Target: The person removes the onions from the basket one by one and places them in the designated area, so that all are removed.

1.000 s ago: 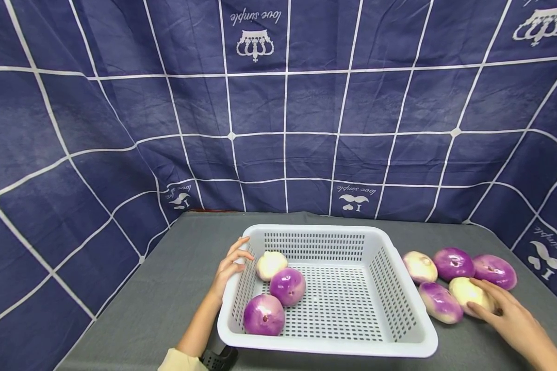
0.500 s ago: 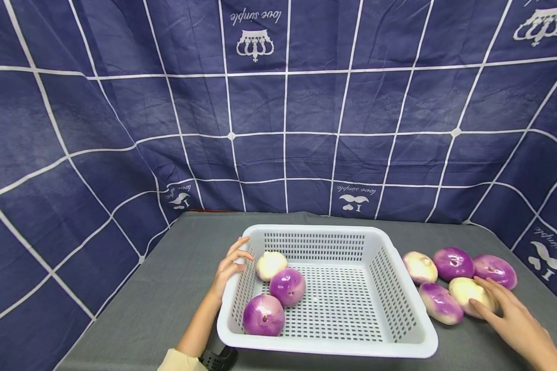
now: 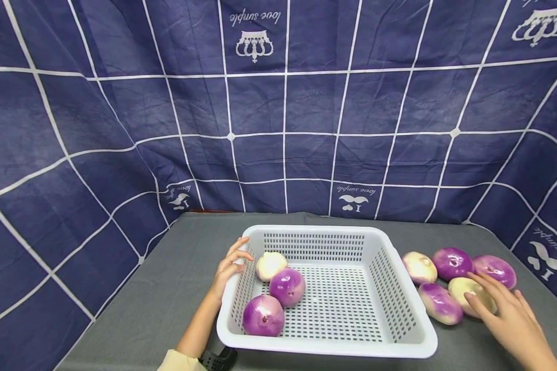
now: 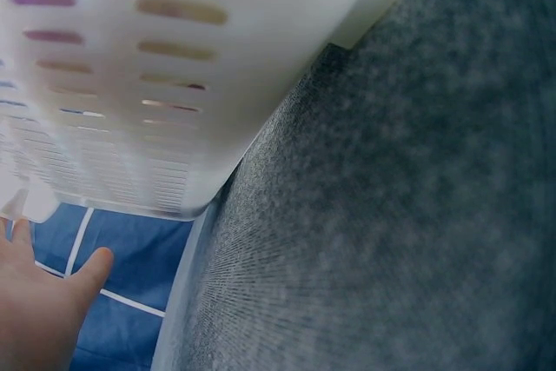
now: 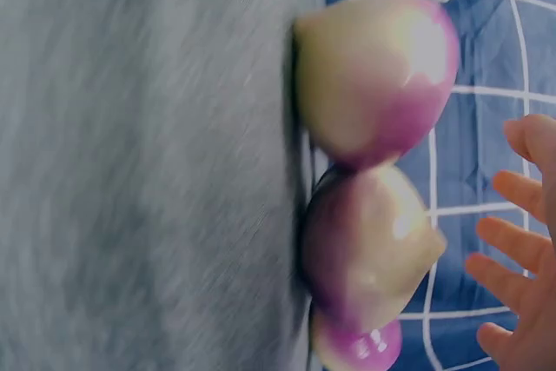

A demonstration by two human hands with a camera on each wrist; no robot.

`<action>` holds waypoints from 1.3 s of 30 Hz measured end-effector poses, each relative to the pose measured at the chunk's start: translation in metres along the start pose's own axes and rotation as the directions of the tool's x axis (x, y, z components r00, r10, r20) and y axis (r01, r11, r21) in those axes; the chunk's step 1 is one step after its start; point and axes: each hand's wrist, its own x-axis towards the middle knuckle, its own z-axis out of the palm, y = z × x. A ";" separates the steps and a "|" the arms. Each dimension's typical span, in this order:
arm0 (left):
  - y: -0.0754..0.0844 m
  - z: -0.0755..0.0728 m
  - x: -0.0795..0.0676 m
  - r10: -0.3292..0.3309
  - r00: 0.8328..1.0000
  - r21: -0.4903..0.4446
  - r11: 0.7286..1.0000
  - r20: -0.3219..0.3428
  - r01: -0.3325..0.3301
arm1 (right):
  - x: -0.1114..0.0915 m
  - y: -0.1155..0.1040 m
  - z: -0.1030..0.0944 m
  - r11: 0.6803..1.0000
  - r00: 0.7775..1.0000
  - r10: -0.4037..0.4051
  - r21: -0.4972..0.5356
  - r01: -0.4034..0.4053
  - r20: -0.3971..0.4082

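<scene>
My left hand [image 3: 226, 270] rests on the left rim of a white slotted plastic basket [image 3: 348, 349], fingers lying loosely over the edge. In the left wrist view one finger [image 4: 94, 274] sticks out apart from the basket's wall. Inside the basket, on its left side, are a pale turnip [image 3: 271, 266] and two purple ones, the nearer a purple turnip [image 3: 263, 315]. On the right my right hand [image 3: 512, 319] hovers with spread fingers over another pale turnip [image 3: 466, 294], partly covering it. The right wrist view shows the fingers [image 5: 512, 243] apart from the turnips.
Around that pale turnip lie a white-and-purple turnip [image 3: 420, 268], a dark purple turnip [image 3: 454, 264], a long purple turnip [image 3: 495, 270] and a two-tone turnip [image 3: 441, 304]. They sit on a grey tabletop [image 3: 134, 314]. A blue checked curtain [image 3: 306, 113] closes off the back and sides.
My right hand has drawn back and lifted slightly from the pale turnip, its fingers spreading wider. The left hand, basket and turnips stay where they were.
</scene>
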 end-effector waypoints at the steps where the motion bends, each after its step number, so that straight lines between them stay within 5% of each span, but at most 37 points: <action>1: 0.000 0.000 0.000 0.001 1.000 0.003 1.000 0.000 -0.001 | 0.001 -0.003 0.000 1.000 1.000 -0.012 0.023 0.012 -0.010; 9: 0.000 0.000 0.000 -0.002 1.000 0.002 1.000 0.001 0.002 | 0.006 -0.031 -0.003 0.987 0.994 -0.092 0.124 0.099 -0.060; 21: 0.001 0.000 0.000 -0.022 1.000 0.003 1.000 -0.001 0.022 | 0.005 -0.074 -0.001 0.972 0.974 -0.219 0.075 0.223 -0.060; 30: -0.004 -0.002 -0.002 0.068 0.997 -0.021 0.998 0.032 -0.067 | 0.005 -0.102 0.006 0.949 0.953 -0.296 0.092 0.300 -0.056; 39: 0.004 0.001 -0.001 -0.033 0.999 -0.011 0.999 0.005 0.033 | 0.014 -0.130 0.017 0.923 0.925 -0.379 0.057 0.379 -0.011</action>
